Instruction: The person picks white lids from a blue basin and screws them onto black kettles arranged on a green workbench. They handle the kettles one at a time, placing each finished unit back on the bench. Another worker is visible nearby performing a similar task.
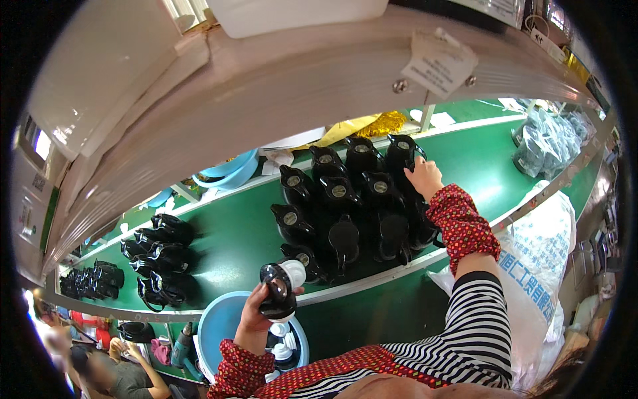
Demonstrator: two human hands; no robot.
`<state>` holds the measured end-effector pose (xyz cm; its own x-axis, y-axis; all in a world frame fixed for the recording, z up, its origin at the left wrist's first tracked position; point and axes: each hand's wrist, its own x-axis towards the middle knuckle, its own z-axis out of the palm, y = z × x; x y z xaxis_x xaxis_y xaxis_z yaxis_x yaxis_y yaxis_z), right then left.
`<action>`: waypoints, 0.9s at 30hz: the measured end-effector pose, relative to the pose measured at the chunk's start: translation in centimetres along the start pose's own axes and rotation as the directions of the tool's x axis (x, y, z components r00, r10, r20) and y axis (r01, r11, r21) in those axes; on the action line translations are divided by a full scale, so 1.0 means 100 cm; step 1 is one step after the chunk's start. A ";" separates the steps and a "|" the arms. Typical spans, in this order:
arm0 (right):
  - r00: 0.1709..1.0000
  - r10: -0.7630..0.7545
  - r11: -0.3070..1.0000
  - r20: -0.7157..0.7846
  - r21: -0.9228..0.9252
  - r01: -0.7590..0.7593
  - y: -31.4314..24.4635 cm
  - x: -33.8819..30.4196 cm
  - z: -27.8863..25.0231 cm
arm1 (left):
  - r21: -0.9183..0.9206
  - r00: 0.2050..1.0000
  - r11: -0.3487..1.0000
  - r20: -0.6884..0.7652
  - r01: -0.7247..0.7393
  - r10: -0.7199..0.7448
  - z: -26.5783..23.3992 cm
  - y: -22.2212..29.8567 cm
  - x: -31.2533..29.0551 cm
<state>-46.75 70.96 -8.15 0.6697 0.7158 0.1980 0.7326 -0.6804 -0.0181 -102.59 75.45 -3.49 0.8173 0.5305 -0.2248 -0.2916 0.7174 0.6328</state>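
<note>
In the head view, from my distant seat, I see the left hand (256,311) at 7 o'clock, closed around black-and-white stopper pieces (279,307). They have glossy, rounded black parts that throw back hard highlights, and a white round part sits toward 1 o'clock of the grip. (I can't make out how many pieces are bunched there.)

The right hand (425,178) lies between 2 and 3 o'clock, its fingers bent over the handle side of a black jug (401,151) at the far corner of the cluster; how firmly they hold, I can't tell. That jug is shiny, dark and full-bodied, with a pale disc on its top. The other jugs (292,223) stand packed close around the centre, on the green work surface (229,256); most show a beak-like spout and the same pale disc, while two near 5 o'clock show plain dark tops.

Just below the left hand, a light-blue basin (211,319) holds more white-and-dark pieces (283,351). Further black jugs (163,259) gather between 8 and 9 o'clock, well apart from the main cluster. Between 2 and 3 o'clock I see bluish plastic bags (553,141), and a white sack (531,266) sits between 3 and 4.
</note>
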 end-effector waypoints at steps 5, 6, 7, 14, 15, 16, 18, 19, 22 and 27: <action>0.981 0.100 0.974 0.167 -0.219 -0.062 -0.004 0.017 -0.010 | 0.073 0.997 0.997 0.078 -0.014 0.008 0.037 0.005 0.020; 0.969 0.136 0.960 0.205 -0.268 -0.078 -0.035 0.002 -0.038 | 0.079 0.997 0.996 0.063 -0.047 0.042 0.042 0.009 0.014; 0.997 -0.004 0.962 -0.082 -0.272 -0.019 -0.030 -0.013 -0.033 | 0.075 0.996 0.995 0.075 -0.059 0.054 0.052 0.009 0.018; 0.642 -0.728 0.196 0.241 0.970 -0.143 -0.135 -0.153 -0.116 | 0.099 0.973 0.993 0.217 0.056 -0.077 0.050 0.006 0.038; 0.582 -0.777 0.070 0.239 0.952 -0.298 -0.141 -0.170 -0.115 | 0.150 0.967 0.986 0.233 0.065 -0.100 0.048 0.006 0.040; 0.530 -0.800 0.084 0.283 0.926 -0.368 -0.146 -0.183 -0.118 | 0.191 0.961 0.979 0.249 0.077 -0.124 0.043 0.002 0.039; 0.467 -0.828 0.068 0.310 0.883 -0.465 -0.146 -0.197 -0.117 | 0.257 0.953 0.959 0.240 0.123 -0.186 0.052 -0.003 0.039; 0.420 -0.829 0.128 0.368 0.857 -0.499 -0.144 -0.200 -0.111 | 0.275 0.944 0.946 0.231 0.169 -0.236 0.054 -0.007 0.036; 0.273 -0.844 0.200 0.463 0.742 -0.640 -0.139 -0.215 -0.095 | 0.294 0.899 0.933 0.318 0.208 -0.301 0.028 -0.023 0.028; 0.229 -0.865 0.286 0.447 0.812 -0.509 -0.136 -0.243 -0.089 | 0.265 0.853 0.918 0.359 0.296 -0.379 0.026 -0.039 0.018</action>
<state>-74.07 61.45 -4.02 -0.4254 0.8226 -0.3774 -0.0325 -0.4306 -0.9020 -98.69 72.40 -4.39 0.9860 0.0183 -0.1655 0.1063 0.6958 0.7103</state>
